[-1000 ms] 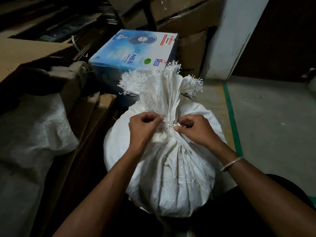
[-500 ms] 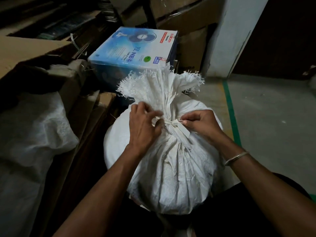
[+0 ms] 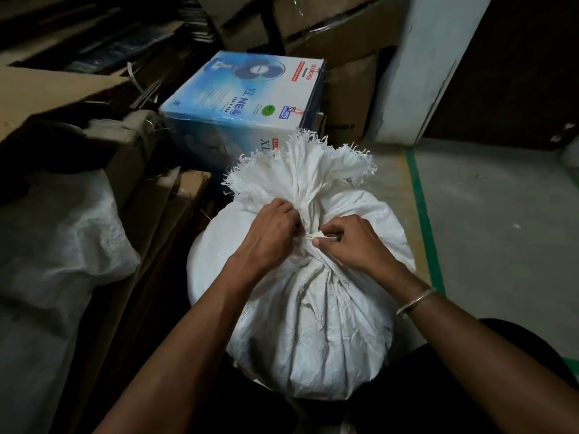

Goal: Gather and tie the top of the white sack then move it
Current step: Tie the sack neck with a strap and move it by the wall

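Left hand (image 3: 269,236) grips the gathered neck of the sack (image 3: 313,324), right hand (image 3: 351,245) pinches the tie (image 3: 317,235) beside it; sack upright, frayed mouth fanning up beyond them, white, creased, bulging.

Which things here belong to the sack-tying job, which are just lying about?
Job: white sack, tie strip at its neck, left hand, right hand.
Lying about: blue fan box, other white sack at left, cardboard boxes, green floor line.

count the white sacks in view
2: the white sack in the centre; a second sack at the left. A pale shape at the right edge may be another.
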A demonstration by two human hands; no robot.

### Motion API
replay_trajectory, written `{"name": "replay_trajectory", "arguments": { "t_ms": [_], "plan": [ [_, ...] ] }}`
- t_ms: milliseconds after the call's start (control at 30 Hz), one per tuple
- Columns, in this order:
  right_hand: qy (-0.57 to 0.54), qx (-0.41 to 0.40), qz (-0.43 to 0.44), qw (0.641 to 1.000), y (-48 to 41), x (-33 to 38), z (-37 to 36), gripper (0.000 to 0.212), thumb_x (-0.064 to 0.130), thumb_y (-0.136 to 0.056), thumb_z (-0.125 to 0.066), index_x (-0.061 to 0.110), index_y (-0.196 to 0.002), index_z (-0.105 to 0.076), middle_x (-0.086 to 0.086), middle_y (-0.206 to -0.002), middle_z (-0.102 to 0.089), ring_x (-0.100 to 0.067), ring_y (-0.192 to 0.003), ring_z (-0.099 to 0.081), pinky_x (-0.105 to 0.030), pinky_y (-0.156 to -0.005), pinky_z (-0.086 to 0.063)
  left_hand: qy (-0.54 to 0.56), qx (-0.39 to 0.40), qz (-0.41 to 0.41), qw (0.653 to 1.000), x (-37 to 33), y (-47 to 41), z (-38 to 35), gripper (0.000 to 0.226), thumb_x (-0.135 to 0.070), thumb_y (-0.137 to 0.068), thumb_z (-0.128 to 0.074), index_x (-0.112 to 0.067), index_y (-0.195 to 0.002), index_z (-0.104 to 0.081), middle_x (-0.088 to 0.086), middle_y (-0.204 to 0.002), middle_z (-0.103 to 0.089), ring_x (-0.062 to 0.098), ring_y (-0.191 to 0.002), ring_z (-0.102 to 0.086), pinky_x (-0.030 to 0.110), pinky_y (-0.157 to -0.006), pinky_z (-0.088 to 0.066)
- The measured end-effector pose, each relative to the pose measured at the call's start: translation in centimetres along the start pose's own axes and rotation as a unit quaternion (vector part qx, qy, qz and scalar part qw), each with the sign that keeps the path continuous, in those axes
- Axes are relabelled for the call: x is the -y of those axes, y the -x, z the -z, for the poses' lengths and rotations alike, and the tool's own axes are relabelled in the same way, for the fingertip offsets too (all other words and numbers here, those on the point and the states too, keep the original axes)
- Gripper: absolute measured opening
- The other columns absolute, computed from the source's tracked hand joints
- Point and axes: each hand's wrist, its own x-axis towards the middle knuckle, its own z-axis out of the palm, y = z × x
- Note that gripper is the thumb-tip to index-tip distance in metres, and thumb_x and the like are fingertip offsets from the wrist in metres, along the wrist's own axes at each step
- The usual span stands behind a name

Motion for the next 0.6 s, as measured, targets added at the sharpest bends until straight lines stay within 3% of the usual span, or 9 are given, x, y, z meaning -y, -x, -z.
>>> {"name": "replay_trajectory", "arguments": {
  "t_ms": [100, 467, 533, 600],
  "plan": [
    [-0.008, 0.001, 0.002, 1.0, 0.3, -0.6, -0.2, 0.033, 0.039, -0.076, -0.081, 0.014, -0.098, -0.08, 0.001, -0.094, -0.079, -0.003, -0.088, -0.072, -0.036, -0.084, -0.059, 0.011, 0.028, -0.012, 0.999, 0.2, 0.0, 0.0, 0.011, 0.0, -0.078, -0.07, -0.009, -0.085, -0.069, 0.009, -0.086, -0.066, 0.029, -0.088, -0.057, 0.041, -0.08, -0.05],
    [-0.019, 0.022, -0.006, 1.0, 0.7, -1.0, -0.1, 0.035, 0.039, -0.074, -0.084, 0.025, -0.106, -0.08, 0.013, -0.101, -0.078, 0.008, -0.091, -0.068, -0.024, -0.085, -0.058, 0.102, 0.048, 0.006, 0.994, 0.8, 0.7, 0.0, 0.011, 0.002, -0.084, -0.069, -0.009, -0.087, -0.069, 0.005, -0.093, -0.064, 0.024, -0.094, -0.054, 0.032, -0.079, -0.046],
    [-0.01, 0.034, -0.004, 0.999, 0.4, -0.9, 0.7, 0.043, 0.046, -0.073, -0.083, 0.028, -0.112, -0.077, 0.014, -0.107, -0.077, 0.006, -0.093, -0.068, -0.022, -0.084, -0.057, 0.084, 0.036, -0.001, 0.996, 1.4, 0.9, 1.0, 0.008, -0.008, -0.087, -0.073, -0.015, -0.092, -0.071, 0.001, -0.1, -0.065, 0.021, -0.099, -0.054, 0.033, -0.083, -0.044],
    [-0.018, 0.028, -0.004, 0.999, 0.2, -0.9, 1.2, 0.043, 0.046, -0.073, -0.082, 0.027, -0.112, -0.077, 0.014, -0.108, -0.077, 0.005, -0.094, -0.068, -0.028, -0.087, -0.059, 0.033, 0.032, 0.011, 0.999, 2.1, 1.2, 1.6, 0.005, -0.022, -0.089, -0.073, -0.022, -0.094, -0.073, -0.006, -0.102, -0.067, 0.018, -0.099, -0.058, 0.04, -0.087, -0.044]
  ]
}}
